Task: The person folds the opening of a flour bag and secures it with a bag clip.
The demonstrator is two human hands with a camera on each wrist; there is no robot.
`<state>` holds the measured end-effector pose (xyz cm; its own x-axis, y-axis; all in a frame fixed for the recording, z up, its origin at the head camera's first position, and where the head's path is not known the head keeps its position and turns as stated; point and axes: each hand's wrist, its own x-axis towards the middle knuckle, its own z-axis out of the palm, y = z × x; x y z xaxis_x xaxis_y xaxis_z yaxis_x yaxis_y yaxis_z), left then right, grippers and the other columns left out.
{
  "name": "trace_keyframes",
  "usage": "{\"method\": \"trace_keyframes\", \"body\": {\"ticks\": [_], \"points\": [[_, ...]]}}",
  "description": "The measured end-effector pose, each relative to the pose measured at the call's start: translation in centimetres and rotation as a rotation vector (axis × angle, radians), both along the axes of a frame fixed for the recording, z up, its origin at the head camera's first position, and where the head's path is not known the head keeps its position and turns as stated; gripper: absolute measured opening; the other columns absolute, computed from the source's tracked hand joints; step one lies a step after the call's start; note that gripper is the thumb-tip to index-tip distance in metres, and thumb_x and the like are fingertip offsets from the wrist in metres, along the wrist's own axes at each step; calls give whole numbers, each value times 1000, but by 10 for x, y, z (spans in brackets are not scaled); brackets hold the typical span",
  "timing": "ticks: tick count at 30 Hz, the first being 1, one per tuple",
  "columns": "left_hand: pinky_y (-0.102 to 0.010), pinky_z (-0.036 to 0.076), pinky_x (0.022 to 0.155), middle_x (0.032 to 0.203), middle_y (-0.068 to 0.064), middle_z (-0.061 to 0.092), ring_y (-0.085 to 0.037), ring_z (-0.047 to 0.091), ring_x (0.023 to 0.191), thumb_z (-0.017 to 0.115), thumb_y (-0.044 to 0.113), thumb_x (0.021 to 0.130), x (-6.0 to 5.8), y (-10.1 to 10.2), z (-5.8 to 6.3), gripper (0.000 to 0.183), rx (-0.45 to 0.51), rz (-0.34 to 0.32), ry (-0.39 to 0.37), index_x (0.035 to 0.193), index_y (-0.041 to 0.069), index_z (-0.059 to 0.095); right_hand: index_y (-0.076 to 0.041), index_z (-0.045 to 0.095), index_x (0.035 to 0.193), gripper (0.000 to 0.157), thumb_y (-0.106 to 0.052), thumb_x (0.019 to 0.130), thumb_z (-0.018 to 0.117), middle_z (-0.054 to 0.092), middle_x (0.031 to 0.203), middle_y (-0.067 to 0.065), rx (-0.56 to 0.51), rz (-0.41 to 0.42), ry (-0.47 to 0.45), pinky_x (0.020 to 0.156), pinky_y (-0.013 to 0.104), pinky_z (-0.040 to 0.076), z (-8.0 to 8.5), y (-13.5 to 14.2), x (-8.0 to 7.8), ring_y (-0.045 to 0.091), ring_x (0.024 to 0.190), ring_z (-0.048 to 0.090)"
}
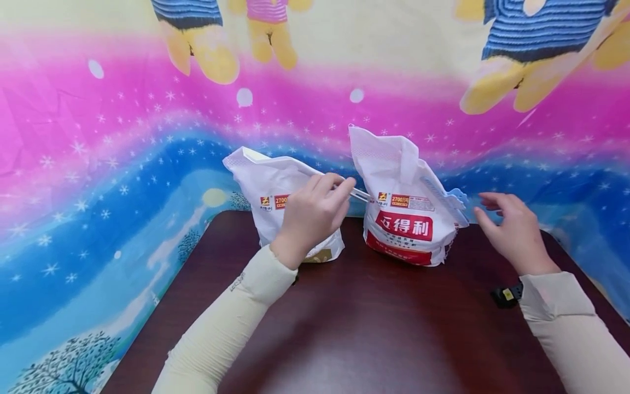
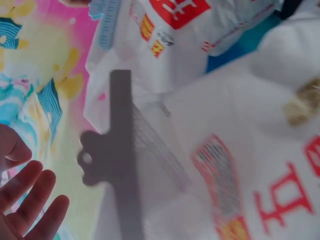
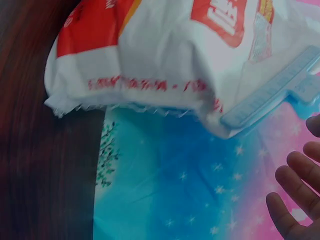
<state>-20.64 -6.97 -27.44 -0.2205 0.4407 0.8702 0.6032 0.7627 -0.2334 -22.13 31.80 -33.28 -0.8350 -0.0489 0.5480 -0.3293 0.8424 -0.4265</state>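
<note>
Two white flour bags with red lettering stand on the table, the left bag [image 1: 266, 183] partly hidden by my left hand [image 1: 315, 210]. A grey sealing clip [image 2: 125, 160] lies along that bag's folded top. In the left wrist view, my left fingers [image 2: 35, 195] are spread loosely, apart from the clip. The right bag [image 1: 398, 180] carries a light-blue sealing clip [image 1: 459, 202] on its right edge. Just right of this clip is my right hand [image 1: 512, 230], fingers apart and nothing held. The right wrist view also shows a gap between them.
Both bags sit near the back of the dark wooden table [image 1: 374, 328]. Behind it hangs a pink and blue cloth [image 1: 147, 109] with cartoon bears and snowflakes. A black wrist strap with a small device [image 1: 507, 295] is on the right wrist.
</note>
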Motion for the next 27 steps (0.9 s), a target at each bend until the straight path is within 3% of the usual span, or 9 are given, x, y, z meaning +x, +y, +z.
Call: {"method": "trace_keyframes", "body": {"ticks": [6,9,14,20,27], "points": [[-35,57,57,99,-7,68,-23,65,85,63,7,92,1,-28,-16,28,51,12,12,118,11,71,6,52,139,44,-19,103,58,52,125,31,31,-1,-6,86,69,43,-6,12,-2,48,113,50],[-37,59,60,101,-8,67,-24,65,86,64,7,91,2,-41,-24,30,41,28,-20,121,11,68,8,50,140,46,-18,104,57,52,125,32,75,-1,-32,86,70,42,-10,18,-4,50,113,49],[-42,61,64,104,-10,68,-27,68,88,65,5,89,-1,-66,-37,31,49,72,-31,119,10,70,7,44,146,51,-21,104,56,48,135,36,145,11,-80,100,74,34,-18,29,-10,57,123,43],[-47,61,63,103,-14,69,-33,68,91,70,7,89,-7,-101,-54,31,56,176,-56,120,7,70,5,40,149,55,-24,105,54,43,142,37,190,5,-63,108,74,25,-30,47,-16,60,128,38],[-52,60,64,104,-18,68,-37,66,94,75,8,88,-14,-139,-69,31,85,288,-96,118,5,69,2,34,153,59,-24,105,54,34,149,37,245,-54,-79,99,82,22,-44,72,-20,62,131,32]]}}
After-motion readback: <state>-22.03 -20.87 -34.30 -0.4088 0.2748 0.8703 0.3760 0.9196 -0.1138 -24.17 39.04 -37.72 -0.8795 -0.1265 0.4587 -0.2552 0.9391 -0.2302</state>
